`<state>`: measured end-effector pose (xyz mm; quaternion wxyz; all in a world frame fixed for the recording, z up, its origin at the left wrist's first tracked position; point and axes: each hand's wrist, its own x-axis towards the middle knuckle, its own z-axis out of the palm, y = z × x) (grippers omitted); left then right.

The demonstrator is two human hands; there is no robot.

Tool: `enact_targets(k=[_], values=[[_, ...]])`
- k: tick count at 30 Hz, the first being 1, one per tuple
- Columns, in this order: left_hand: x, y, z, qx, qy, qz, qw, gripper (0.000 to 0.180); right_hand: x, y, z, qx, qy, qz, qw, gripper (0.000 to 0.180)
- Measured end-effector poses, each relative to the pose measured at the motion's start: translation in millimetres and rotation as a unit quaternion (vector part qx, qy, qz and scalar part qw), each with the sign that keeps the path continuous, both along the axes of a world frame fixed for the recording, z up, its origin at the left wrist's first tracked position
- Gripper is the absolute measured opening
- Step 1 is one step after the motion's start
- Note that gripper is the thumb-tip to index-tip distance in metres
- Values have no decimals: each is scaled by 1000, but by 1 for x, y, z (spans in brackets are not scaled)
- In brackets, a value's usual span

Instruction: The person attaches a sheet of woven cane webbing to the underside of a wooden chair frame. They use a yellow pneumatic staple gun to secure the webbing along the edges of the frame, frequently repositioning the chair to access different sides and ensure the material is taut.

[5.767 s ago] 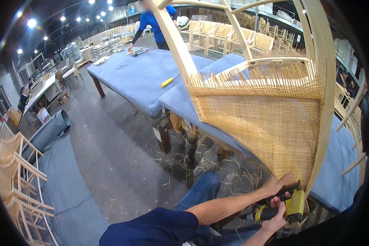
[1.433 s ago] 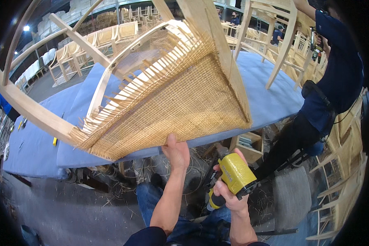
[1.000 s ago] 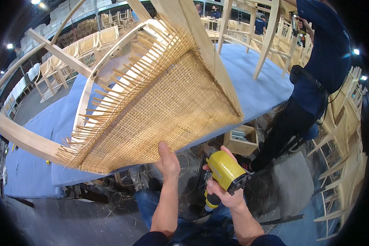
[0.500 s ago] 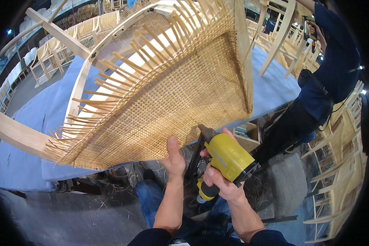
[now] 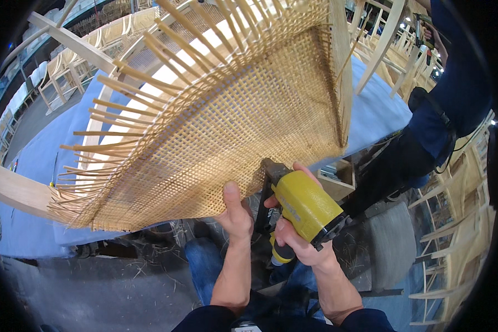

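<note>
A woven cane panel (image 5: 221, 133) lies over a pale wooden chair frame (image 5: 342, 83), its loose strand ends fanning out along the far left curve. My left hand (image 5: 235, 218) grips the panel's near edge, thumb on top and fingers hidden underneath. In my right hand (image 5: 304, 246) is a yellow pneumatic staple gun (image 5: 307, 203), fingers wrapped round its handle. The gun's black nose meets the near edge of the cane, just right of my left thumb. Whether it presses on the frame beneath cannot be seen.
A blue-covered table (image 5: 33, 221) carries the chair frame. Below its edge at right stands a wooden box (image 5: 337, 180) of metal strips. A co-worker in dark clothes (image 5: 454, 83) stands at right, holding a tool. Several wooden chairs (image 5: 459, 243) fill the right side; cane scraps litter the floor.
The cane panel and frame have shifted slightly and appear nearer at the far left. The staple gun's nose has moved a little up and left along the cane edge.
</note>
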<state>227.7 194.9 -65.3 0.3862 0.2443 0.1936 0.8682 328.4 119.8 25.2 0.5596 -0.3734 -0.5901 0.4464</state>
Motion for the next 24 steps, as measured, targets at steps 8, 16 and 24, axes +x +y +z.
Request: enact_targets(k=[8,16,24], values=[[2,-5,-8,-81,-29,-28,996,53,-1,-4,-3,-25,37,-13,999,82],[-6,-4,11,-25,-5,-51,998,41,4,-33,-20,-36,153,4,988,84],[-13,-4,11,37,7,-85,996,48,35,-82,-51,-90,177,28,980,85]])
